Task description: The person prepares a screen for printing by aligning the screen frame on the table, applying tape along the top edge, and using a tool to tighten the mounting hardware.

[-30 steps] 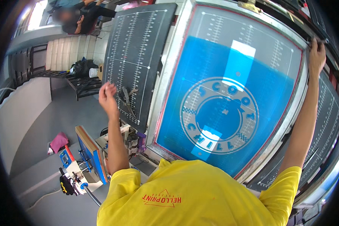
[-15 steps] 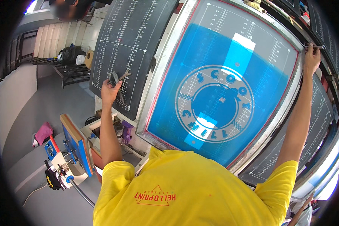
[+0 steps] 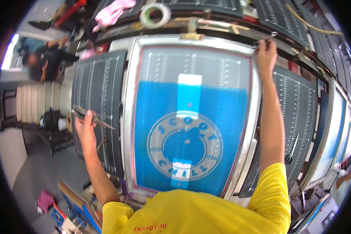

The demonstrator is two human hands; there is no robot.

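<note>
My left hand point(image 3: 86, 132) is raised over the dark platen point(image 3: 91, 89) at the left. It is closed on a dark tool with a narrow pointed end point(image 3: 103, 124), whose kind is blurred by motion. At the far right corner of the screen frame point(image 3: 199, 40), my right hand point(image 3: 266, 58) grips a metal wrench point(image 3: 274, 34); its ring end pokes out past the fingers. Between my arms lies the screen mesh point(image 3: 238, 117), blue with a round lettered design, mounted in the pale frame. Two white strips point(image 3: 189, 93) show beneath the mesh.
A roll of tape point(image 3: 155, 16) and a pink cloth point(image 3: 112, 13) lie beyond the frame. Scissors-like tool point(image 3: 289, 154) rests on the right platen point(image 3: 296, 101). More screens point(image 3: 335, 128) stand farther right. A person point(image 3: 46, 58) is at the far left.
The view has swung, so the screen now appears more upright and farther left. The left hand's tool has turned, its pointed end now toward the screen. The right hand still holds the wrench at the corner.
</note>
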